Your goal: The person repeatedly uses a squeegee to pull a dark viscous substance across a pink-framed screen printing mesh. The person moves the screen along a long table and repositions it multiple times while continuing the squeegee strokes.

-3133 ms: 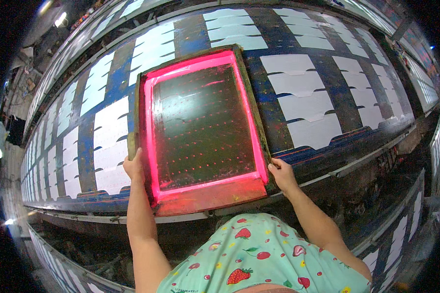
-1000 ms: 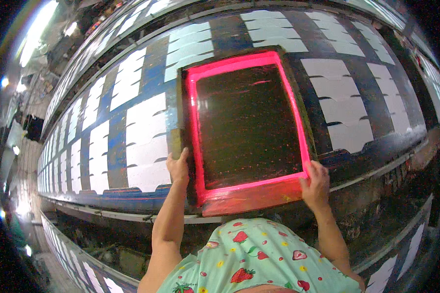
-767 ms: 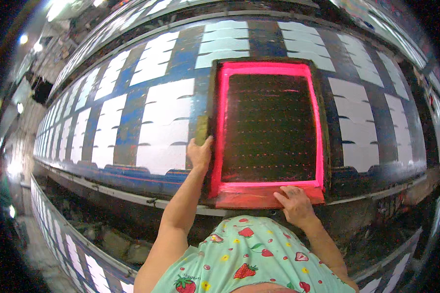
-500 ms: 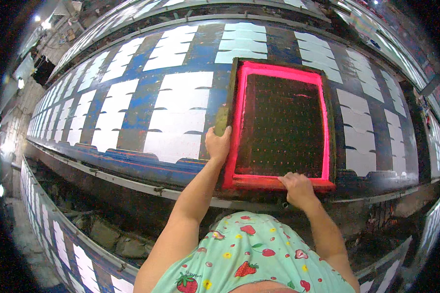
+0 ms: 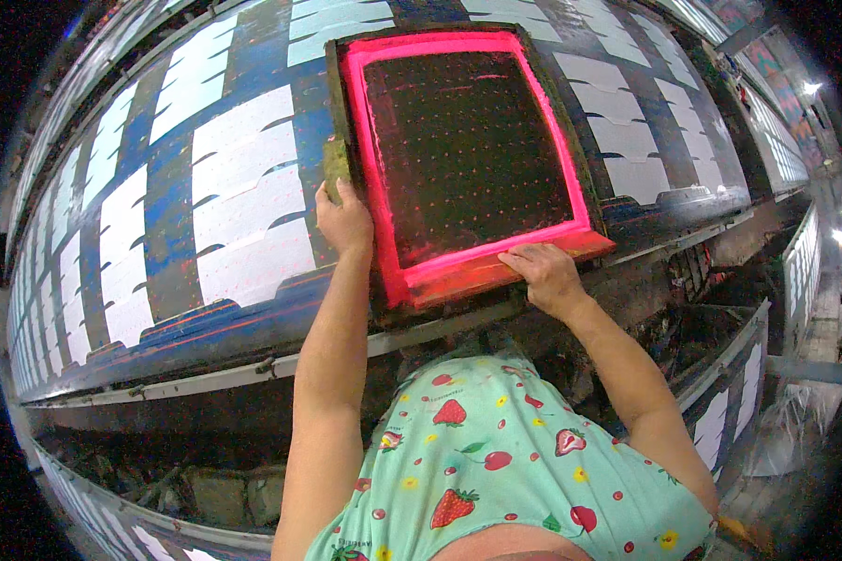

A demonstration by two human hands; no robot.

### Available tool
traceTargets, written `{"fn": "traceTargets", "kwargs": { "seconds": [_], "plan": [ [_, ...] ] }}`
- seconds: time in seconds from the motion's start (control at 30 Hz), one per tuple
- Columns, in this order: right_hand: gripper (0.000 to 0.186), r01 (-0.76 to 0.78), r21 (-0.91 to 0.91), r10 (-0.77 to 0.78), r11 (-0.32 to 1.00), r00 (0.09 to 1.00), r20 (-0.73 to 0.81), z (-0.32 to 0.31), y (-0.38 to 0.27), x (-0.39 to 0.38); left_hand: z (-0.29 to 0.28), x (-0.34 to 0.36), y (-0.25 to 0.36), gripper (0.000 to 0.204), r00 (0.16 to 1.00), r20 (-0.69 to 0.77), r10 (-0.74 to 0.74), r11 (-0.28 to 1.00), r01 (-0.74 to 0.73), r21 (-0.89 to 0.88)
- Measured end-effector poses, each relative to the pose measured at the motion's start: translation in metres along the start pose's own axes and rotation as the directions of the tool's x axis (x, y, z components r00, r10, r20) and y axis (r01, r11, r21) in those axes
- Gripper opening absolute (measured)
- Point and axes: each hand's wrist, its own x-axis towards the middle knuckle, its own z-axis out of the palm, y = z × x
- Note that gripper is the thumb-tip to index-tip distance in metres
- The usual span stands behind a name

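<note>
A screen-printing frame (image 5: 585, 178) with a dark mesh (image 5: 468, 150) and a bright pink band inside its rim lies on a long printing table. Rows of small dots show in the mesh. My left hand (image 5: 345, 224) is closed on the frame's left side, just below a yellow-green pad (image 5: 336, 161) fixed there. At the middle of the near edge, my right hand (image 5: 544, 276) has its fingers curled over the pink-smeared near rail (image 5: 449, 280). Whether a separate blade lies along that rail, I cannot tell.
White notched sheets (image 5: 253, 187) lie in columns on the blue-stained table (image 5: 173, 248), left of the frame, with more sheets (image 5: 613, 122) to its right. A metal rail (image 5: 243, 377) runs along the near table edge. Another table with sheets (image 5: 720, 421) stands at lower right.
My view has turned, so the table and frame appear higher, farther left and tilted. Both hands keep their places on the frame, which stays between the same columns of sheets.
</note>
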Motion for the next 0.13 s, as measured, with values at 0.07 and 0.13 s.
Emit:
{"fn": "traceTargets", "kwargs": {
  "seconds": [0.07, 0.13],
  "plan": [
    [0.05, 0.007, -0.018, -0.008, 1.0, 0.999, -0.047, 0.007, 0.004, 0.012, 0.001, 0.0, 0.003, 0.052, 1.0, -0.013, -0.018, 1.0, 0.018, 0.011],
    [0.046, 0.016, -0.041, -0.02, 0.999, 0.996, -0.086, 0.014, 0.018, 0.036, 0.002, 0.003, 0.002, 0.05, 0.999, 0.007, -0.053, 0.998, 0.053, -0.044]
  ]
}}
